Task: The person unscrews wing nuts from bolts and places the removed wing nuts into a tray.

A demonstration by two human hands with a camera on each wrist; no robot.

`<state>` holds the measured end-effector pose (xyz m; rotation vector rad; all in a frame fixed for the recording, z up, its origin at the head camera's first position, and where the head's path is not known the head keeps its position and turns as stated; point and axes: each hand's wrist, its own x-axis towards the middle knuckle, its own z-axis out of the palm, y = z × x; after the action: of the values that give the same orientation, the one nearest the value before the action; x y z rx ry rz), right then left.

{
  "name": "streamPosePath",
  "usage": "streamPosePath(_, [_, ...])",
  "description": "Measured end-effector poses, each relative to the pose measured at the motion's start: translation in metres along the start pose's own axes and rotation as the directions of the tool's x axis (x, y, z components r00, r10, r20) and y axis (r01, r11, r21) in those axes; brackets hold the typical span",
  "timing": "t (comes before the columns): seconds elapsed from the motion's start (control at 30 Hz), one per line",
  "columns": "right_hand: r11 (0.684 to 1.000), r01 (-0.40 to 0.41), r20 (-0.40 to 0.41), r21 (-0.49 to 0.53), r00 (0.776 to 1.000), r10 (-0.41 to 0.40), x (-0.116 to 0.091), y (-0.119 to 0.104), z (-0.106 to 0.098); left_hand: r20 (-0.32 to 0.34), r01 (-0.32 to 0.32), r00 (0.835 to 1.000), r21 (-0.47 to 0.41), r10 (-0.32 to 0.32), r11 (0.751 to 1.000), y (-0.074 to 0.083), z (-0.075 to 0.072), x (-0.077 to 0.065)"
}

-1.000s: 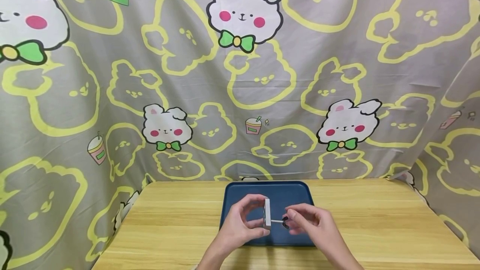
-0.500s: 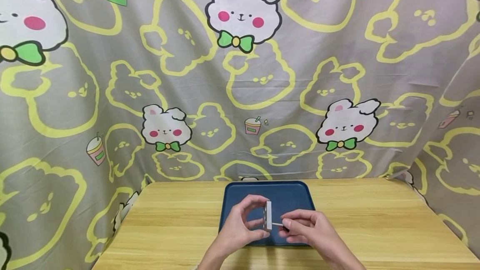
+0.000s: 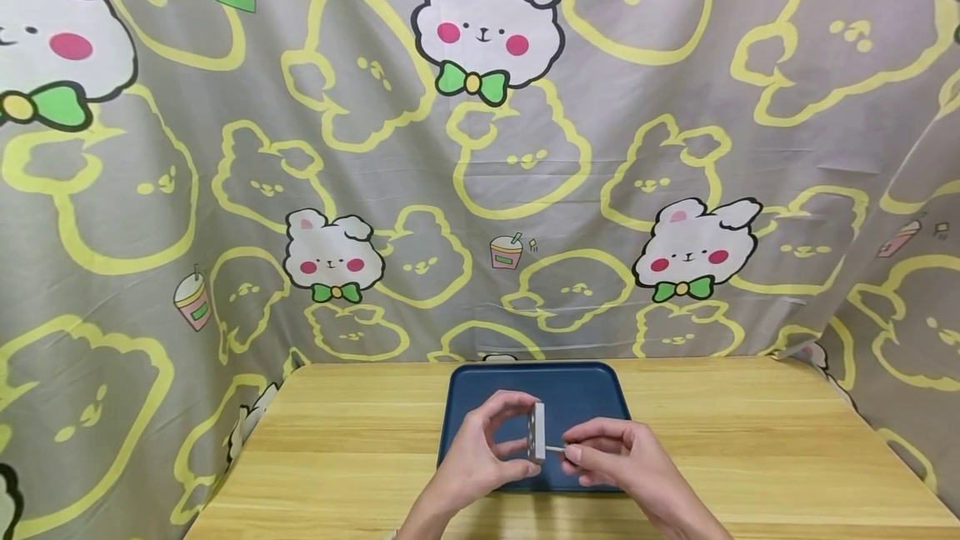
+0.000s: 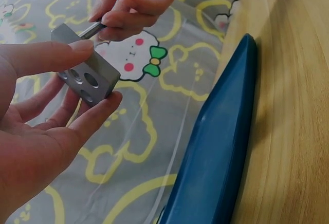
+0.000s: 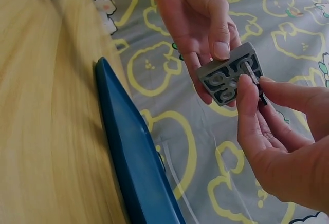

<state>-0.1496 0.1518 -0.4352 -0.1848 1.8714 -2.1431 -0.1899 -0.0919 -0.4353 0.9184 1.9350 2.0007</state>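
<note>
My left hand (image 3: 483, 444) holds a small grey metal block (image 3: 539, 432) on edge, pinched between thumb and fingers, above a blue tray. The left wrist view shows several round holes in the block's face (image 4: 91, 80). In the right wrist view, its other side (image 5: 218, 82) has dark recesses around raised rings. With thumb and fingertips my right hand (image 3: 626, 452) pinches a threaded screw (image 5: 251, 72) with a dark end. The shaft (image 3: 555, 448) points at the block, its tip at one of the ringed holes. Fingers hide most of the dark end.
The shallow blue tray (image 3: 581, 390) with a raised rim lies under both hands on a wood-grain table (image 3: 345, 440). A grey curtain (image 3: 420, 182) printed with rabbits and yellow outlines hangs behind the table and along both sides.
The right fingers have closed around the screw's dark end, which showed plainly one second ago, and now cover more of the shaft. The block has shifted slightly right and down.
</note>
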Motion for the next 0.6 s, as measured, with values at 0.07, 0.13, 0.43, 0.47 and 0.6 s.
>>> streamPosePath(0.07, [0.998, 0.034, -0.004, -0.044, 0.999, -0.034, -0.001, -0.001, 0.001, -0.004, 0.0, 1.0, -0.001, 0.0, 1.0, 0.0, 0.0, 0.0])
streamPosePath(0.13, [0.993, 0.073, -0.01, -0.088, 0.997, -0.074, -0.003, -0.002, 0.002, -0.009, 0.007, 1.0, -0.008, -0.007, 1.0, -0.001, 0.0, 0.0])
streamPosePath(0.43, [0.904, 0.276, -0.093, -0.327, 0.942, -0.321, -0.008, -0.003, 0.016, -0.043, 0.066, 0.997, -0.063, -0.069, 0.996, 0.0, -0.003, 0.001])
streamPosePath(0.47, [0.88, 0.307, -0.102, -0.362, 0.925, -0.365, -0.008, -0.002, 0.017, -0.043, 0.072, 0.996, -0.072, -0.075, 0.995, 0.0, -0.003, 0.001])
streamPosePath(0.6, [0.7, 0.499, -0.068, -0.511, 0.788, -0.612, -0.006, 0.003, 0.022, -0.031, 0.092, 0.995, -0.124, -0.097, 0.988, 0.0, -0.004, 0.0])
